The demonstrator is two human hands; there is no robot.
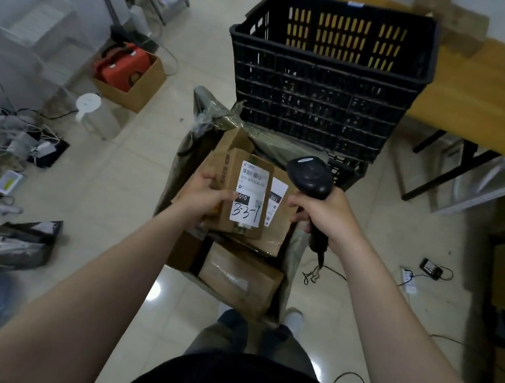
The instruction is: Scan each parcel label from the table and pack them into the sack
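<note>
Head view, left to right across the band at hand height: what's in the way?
white-lidded jug on the floor → left hand → labelled parcel it holds → right hand, gripping the scanner → small black device with a cable on the floor

Left hand (207, 195) grips a cardboard parcel (231, 171) by its left edge, white label (250, 191) facing up (handwritten "3-3-1"). Right hand (323, 216) holds a black scanner (310, 176) just beside it. Below, an open sack (214, 111) contains further boxes (240, 278); a black crate (326, 80) stands behind.
</note>
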